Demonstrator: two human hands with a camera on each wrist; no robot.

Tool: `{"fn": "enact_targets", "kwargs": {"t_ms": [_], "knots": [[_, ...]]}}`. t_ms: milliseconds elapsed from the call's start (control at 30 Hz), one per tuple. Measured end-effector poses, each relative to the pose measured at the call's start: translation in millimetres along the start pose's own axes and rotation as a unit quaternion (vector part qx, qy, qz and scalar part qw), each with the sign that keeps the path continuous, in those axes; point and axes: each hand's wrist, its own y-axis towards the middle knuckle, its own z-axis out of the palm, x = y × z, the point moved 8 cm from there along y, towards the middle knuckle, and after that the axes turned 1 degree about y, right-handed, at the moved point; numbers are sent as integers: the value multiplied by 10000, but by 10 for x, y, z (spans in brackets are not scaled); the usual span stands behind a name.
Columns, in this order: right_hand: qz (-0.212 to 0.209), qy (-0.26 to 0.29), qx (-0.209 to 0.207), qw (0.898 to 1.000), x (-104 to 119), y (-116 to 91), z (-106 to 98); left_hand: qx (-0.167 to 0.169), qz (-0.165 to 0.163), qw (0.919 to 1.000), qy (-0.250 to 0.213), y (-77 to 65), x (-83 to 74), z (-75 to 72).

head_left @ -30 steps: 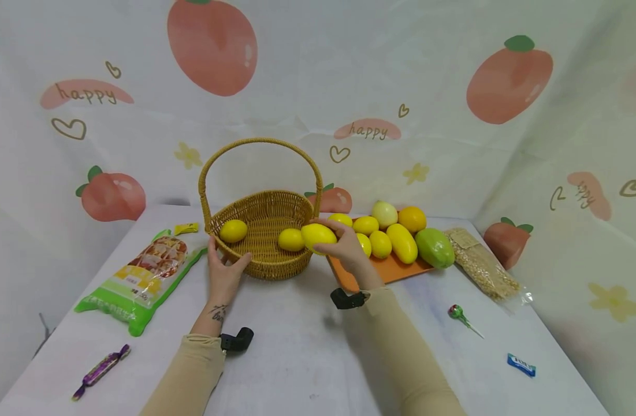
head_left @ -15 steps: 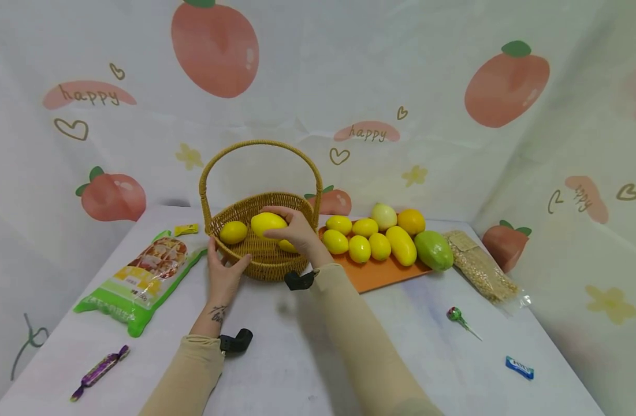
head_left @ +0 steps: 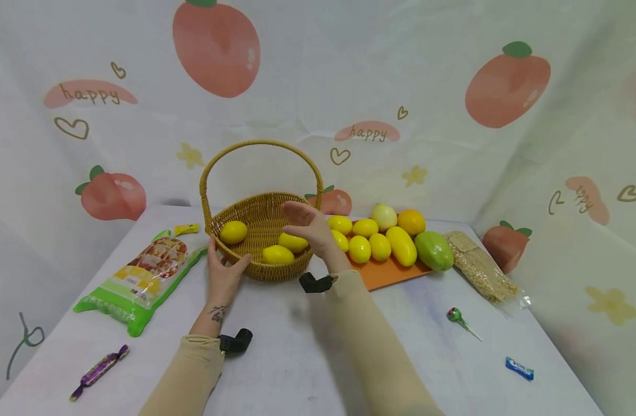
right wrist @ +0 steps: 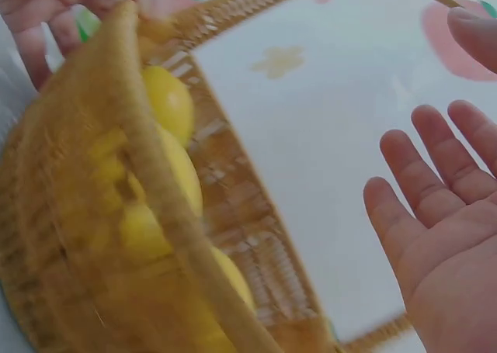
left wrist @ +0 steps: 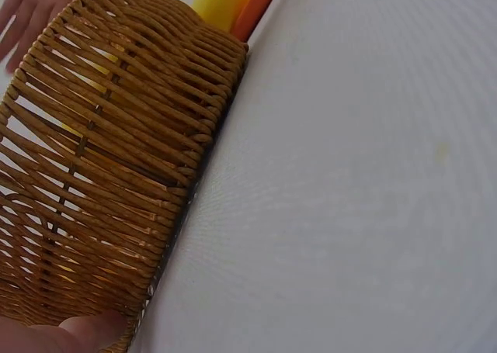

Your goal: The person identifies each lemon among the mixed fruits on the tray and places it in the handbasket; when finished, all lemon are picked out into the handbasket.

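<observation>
A wicker basket with a tall arched handle stands near the back wall, its near side facing me. Inside lie three lemons: one lemon at the left, another lemon near the front rim, and a third lemon partly covered by my right hand. My left hand holds the basket's left front side, thumb along the outer wall and fingers round the side. Over the right rim is my right hand, fingers extended and holding nothing; in the right wrist view its palm shows bare.
Right of the basket, an orange tray bears several lemons, a mango, a green papaya and an orange. A green food bag lies left, a bag of grains right. Candies and a lollipop lie nearer.
My right hand has carried a lemon leftward from near the right rim into the basket, let it go by the front rim, then drawn back right. The left hand stays on the basket.
</observation>
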Motion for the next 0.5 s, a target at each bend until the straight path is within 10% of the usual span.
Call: {"fn": "enact_targets", "kwargs": {"t_ms": [267, 500], "knots": [[-545, 419, -1419, 9875, 191, -314, -779, -16, -10, 10000, -65, 15, 9, -5], [-511, 279, -3444, 9370, 72, -698, -1512, 20, -42, 10000, -62, 13, 20, 2]]}}
